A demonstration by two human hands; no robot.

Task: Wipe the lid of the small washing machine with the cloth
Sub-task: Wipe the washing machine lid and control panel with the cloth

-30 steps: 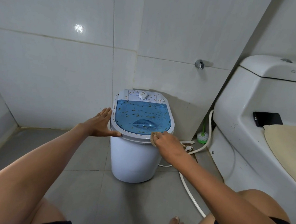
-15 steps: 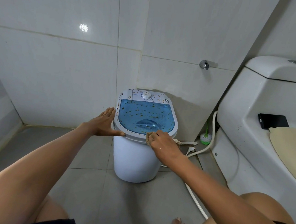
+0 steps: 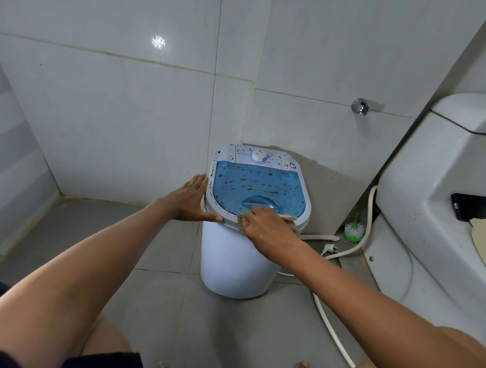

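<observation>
A small white washing machine (image 3: 236, 264) stands on the grey tiled floor against the wall. Its translucent blue lid (image 3: 253, 184) is speckled with brown and dark flecks, and a white dial sits on the panel behind it. My right hand (image 3: 267, 228) presses a beige cloth (image 3: 242, 223) onto the lid's front rim; most of the cloth is hidden under the hand. My left hand (image 3: 190, 200) lies flat with fingers spread against the machine's left rim, holding nothing.
A white toilet (image 3: 436, 197) fills the right side, with a black phone (image 3: 477, 207) and a cream seat cover on it. A white hose (image 3: 332, 328), a plug and a green toilet brush (image 3: 354, 227) lie between toilet and machine. My bare knees and feet are below.
My right hand with the cloth has slid left along the lid's front rim. My left hand has stayed on the left rim. The camera view has shifted slightly.
</observation>
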